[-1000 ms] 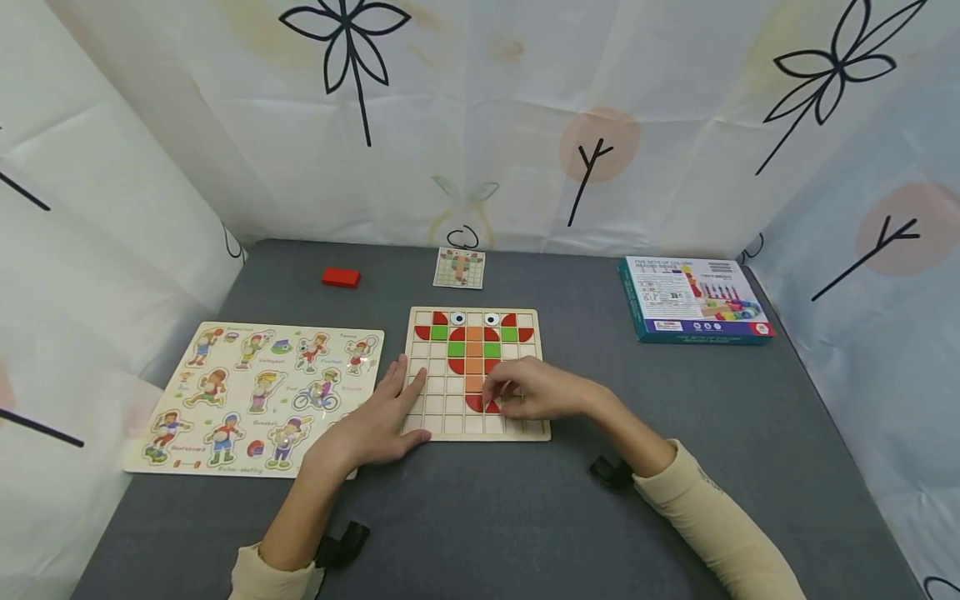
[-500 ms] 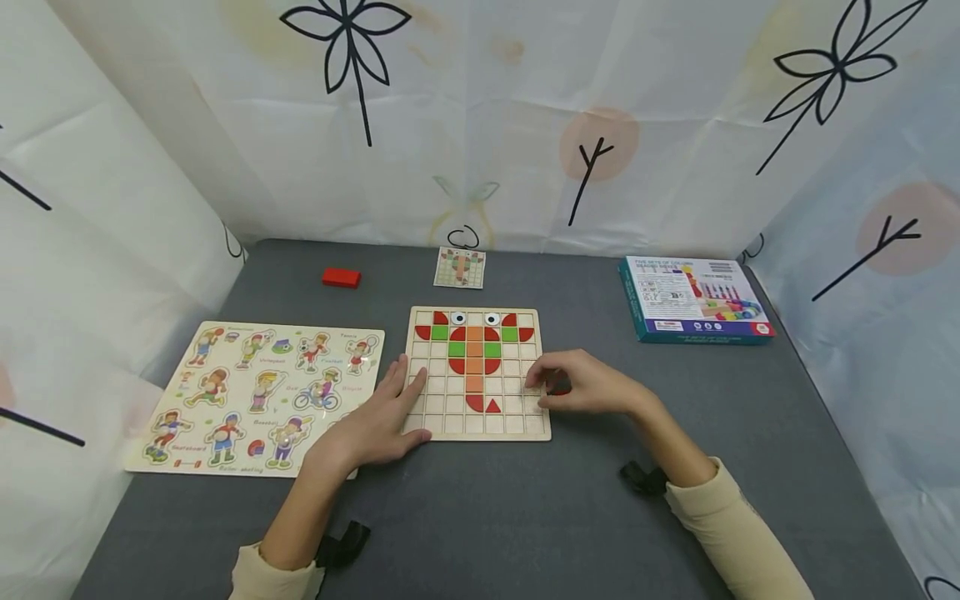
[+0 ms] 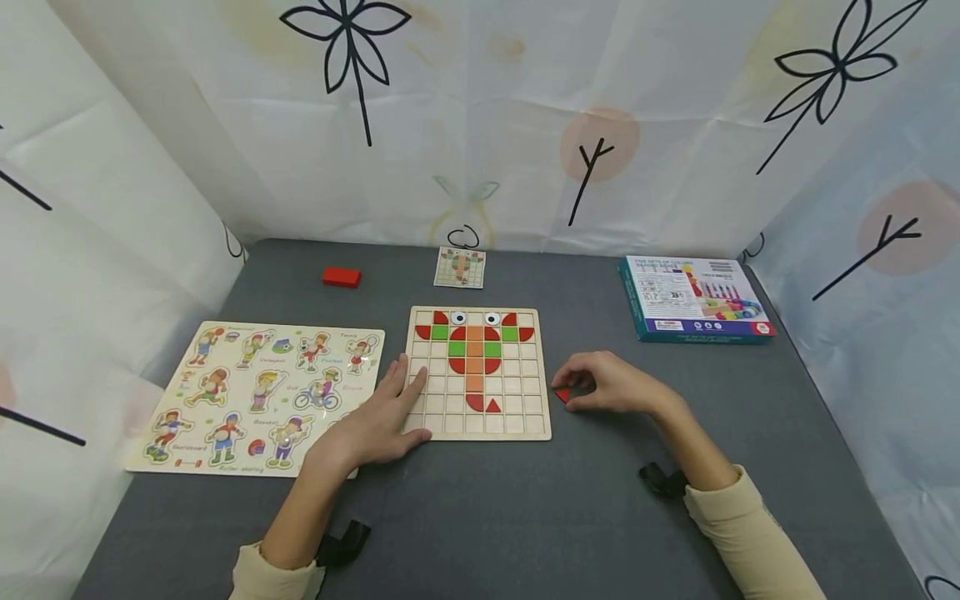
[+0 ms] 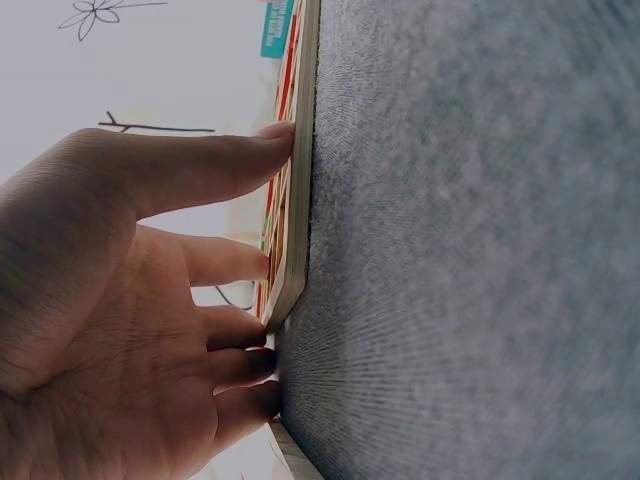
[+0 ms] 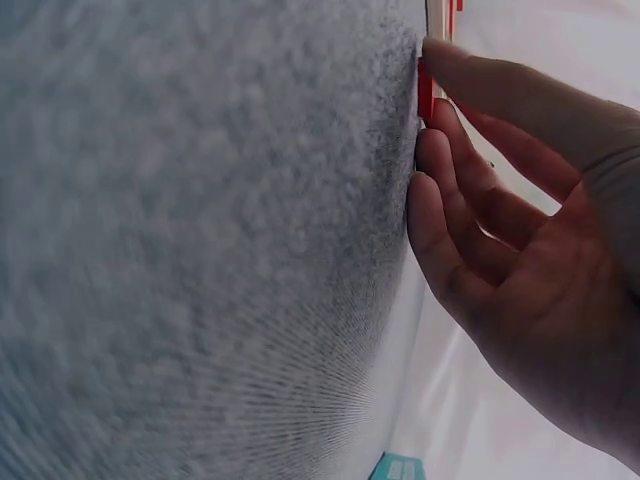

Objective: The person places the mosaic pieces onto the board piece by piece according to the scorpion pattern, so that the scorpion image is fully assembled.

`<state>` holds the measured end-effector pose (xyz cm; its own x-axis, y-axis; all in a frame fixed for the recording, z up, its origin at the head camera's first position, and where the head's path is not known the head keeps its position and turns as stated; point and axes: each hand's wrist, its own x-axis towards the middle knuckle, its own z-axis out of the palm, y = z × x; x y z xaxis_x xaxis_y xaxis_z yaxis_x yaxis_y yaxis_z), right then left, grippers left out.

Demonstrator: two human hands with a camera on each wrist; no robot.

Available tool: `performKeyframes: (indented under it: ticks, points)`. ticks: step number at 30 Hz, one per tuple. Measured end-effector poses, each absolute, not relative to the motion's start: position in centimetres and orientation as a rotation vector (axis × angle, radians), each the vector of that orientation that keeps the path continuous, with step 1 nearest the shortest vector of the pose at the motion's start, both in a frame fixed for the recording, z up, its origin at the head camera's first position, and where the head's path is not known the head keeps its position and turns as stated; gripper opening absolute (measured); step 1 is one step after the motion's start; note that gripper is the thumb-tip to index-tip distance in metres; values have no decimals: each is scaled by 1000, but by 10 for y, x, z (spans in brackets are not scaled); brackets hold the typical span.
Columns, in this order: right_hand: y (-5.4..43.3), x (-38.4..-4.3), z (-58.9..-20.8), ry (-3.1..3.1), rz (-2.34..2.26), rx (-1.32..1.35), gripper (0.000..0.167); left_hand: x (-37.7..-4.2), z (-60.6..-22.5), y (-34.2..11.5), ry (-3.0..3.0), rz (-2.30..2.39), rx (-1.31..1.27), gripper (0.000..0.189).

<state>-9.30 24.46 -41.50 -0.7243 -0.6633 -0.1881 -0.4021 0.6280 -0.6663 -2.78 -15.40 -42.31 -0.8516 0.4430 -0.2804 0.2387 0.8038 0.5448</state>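
Note:
A wooden grid board holds red, green and orange pieces plus two eye pieces in the head view. My left hand lies at its left edge with fingers extended over the corner. In the left wrist view, the thumb touches the board's edge. Just right of the board, my right hand pinches a small red triangular piece at table level. That red piece shows between thumb and fingers in the right wrist view. A red triangle sits in the board's lower part.
Left of the grid board lies a sports-figure puzzle board. Behind stand a red block and a small pattern card. A teal-sided box lies at the back right. Patterned white cloth surrounds the grey table.
My right hand has moved right, off the grid board, to the red triangular piece beside it. The red triangle it was touching stays on the board. My left hand has not moved.

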Motion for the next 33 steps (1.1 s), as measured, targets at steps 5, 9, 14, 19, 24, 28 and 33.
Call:
performKeyframes:
  ticks: [5,9,14,19,24,28,33]
  points:
    - [242,-94,-414,2451,-813,-848,20,-27,-423,-155,2603,715,519,91]
    - [240,-93,-414,2464,-799,-850,14,-27,-422,-155,2605,718,519,91]
    - [239,-93,-414,2460,-778,-856,11,-27,-422,-155,2602,719,514,91]
    - [239,-91,-414,2460,-765,-864,11,-27,-423,-154,2602,714,511,91]
    - [238,-91,-415,2465,-768,-875,11,-27,-422,-154,2603,713,511,91]
    - [239,-91,-415,2474,-775,-882,9,-26,-422,-154,2604,713,513,91]
    - [239,-91,-415,2478,-795,-894,9,-27,-423,-153,2603,709,513,91]
